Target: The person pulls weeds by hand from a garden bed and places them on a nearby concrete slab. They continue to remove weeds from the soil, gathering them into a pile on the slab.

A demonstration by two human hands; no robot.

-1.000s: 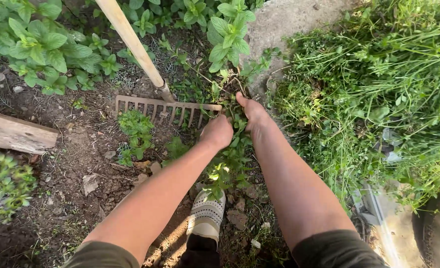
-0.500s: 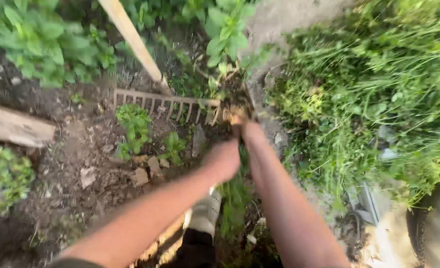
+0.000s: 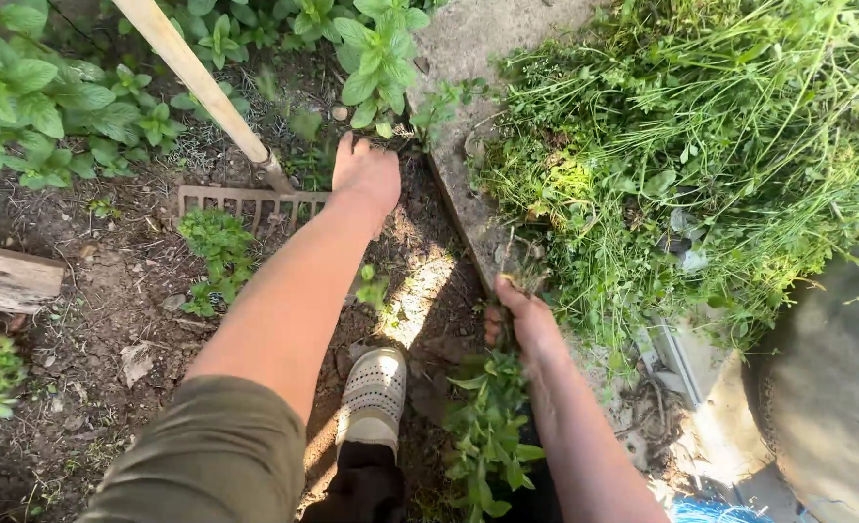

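Left hand (image 3: 364,174), grip spread wide, presses brown garden soil (image 3: 129,291) at 12 o'clock; right hand (image 3: 524,324) clasps leafy green weeds (image 3: 487,426) beside the grey concrete edging (image 3: 468,203).

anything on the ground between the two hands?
Head view: mostly bare, sunlit soil between the left hand by the rake and the right hand gripping pulled weeds; one small green seedling stands there.

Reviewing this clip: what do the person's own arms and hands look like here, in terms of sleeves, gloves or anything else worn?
Both arms are bare from the upper arm down, with no gloves on the left hand or the right hand. An olive-green short sleeve covers the left upper arm. No watch, rings or bracelets show on either wrist. The right hand looks smudged with soil.
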